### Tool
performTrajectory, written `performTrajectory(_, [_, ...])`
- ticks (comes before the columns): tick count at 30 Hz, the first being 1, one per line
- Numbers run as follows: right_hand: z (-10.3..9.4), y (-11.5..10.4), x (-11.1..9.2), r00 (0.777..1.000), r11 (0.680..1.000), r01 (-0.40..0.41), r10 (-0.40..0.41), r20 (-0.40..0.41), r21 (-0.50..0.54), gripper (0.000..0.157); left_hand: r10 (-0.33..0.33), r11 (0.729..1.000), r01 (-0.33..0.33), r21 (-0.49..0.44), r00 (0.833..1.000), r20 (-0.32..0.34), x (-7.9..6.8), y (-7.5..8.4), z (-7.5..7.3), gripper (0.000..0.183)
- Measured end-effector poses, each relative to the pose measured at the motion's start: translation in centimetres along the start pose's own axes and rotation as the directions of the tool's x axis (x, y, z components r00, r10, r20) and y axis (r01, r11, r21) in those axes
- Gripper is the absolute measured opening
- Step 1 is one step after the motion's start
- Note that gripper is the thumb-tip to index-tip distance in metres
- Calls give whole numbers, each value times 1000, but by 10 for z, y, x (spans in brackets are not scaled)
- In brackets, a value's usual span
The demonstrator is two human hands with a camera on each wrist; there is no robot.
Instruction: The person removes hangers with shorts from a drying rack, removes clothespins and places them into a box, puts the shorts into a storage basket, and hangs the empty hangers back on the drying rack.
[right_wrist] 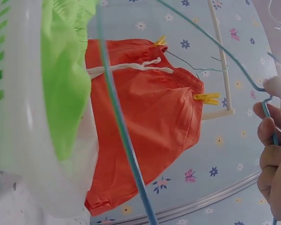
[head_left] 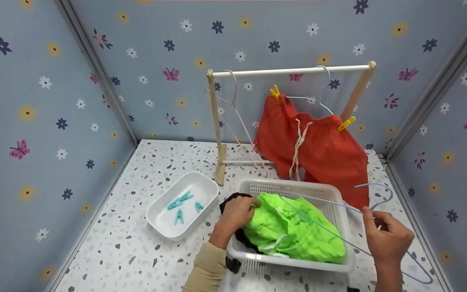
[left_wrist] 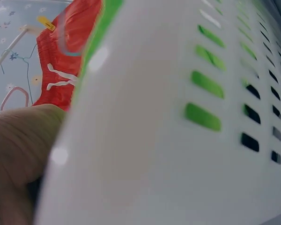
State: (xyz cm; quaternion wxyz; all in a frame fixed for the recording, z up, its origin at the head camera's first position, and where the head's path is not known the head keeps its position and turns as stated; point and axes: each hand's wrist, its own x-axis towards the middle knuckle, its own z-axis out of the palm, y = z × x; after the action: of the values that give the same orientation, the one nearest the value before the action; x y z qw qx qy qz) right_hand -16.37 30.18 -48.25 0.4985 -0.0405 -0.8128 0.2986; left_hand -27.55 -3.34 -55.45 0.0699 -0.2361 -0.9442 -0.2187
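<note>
My right hand holds a blue wire hanger near the base of its hook. The hanger's frame reaches left over a white basket. Inside the basket lies a crumpled bright green garment with a white drawstring, and black cloth shows at the left end. Over that left rim, my left hand grips the green garment's edge with curled fingers. In the left wrist view, the basket wall hides those fingertips. The right wrist view shows fingers and thumb around the hanger wire.
Behind the basket stands a rack with a white bar. Red shorts hang there from a hanger, held by yellow clothespins. A pink hanger is at the bar's left. A white tray holds several teal clothespins.
</note>
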Motion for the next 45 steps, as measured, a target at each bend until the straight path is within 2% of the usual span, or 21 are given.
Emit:
performTrajectory(4, [-3,2,2,999,1000,-18,18,-27,18,17,-2,999,2,40,1000,15,-1,2,2,28])
performTrajectory(12, [-1,6,-2,1000,1000,-2,2,6,20,16,12,994,-16,104,999,40,-2,5,5,28])
performTrajectory(18, [0,6,-3,998,999,-24,22,50,30,16,26,994,-29,105,999,32,-3,4,5,26])
performTrajectory(23, [2,5,-5,997,998,-54,53,62,28,16,46,999,-46,24,999,3,-4,-1,4,23])
performTrajectory(27, [4,2,-5,994,997,-77,75,80,30,16,40,993,-42,-108,999,-22,-6,-7,0,22])
performTrajectory(29, [4,1,-5,992,996,-88,85,91,31,16,37,979,-43,-200,999,-32,-8,-10,-3,22])
performTrajectory(32, [3,0,-5,989,994,-108,105,105,23,16,39,938,-55,-343,998,-55,-10,-16,-7,22])
performTrajectory(34, [2,-2,-4,986,992,-123,120,115,18,17,34,912,-69,-404,995,-93,-10,-21,-11,20])
performTrajectory(37, [1,-5,-3,981,989,-144,140,134,26,16,14,885,-88,-457,987,-162,-7,-29,-21,18])
performTrajectory(42, [2,-12,1,976,987,-149,138,166,54,13,-69,858,-67,-509,967,-243,2,-45,-49,17])
performTrajectory(45, [5,-17,5,978,990,-118,103,183,77,10,-133,842,-59,-536,941,-312,11,-56,-68,17])
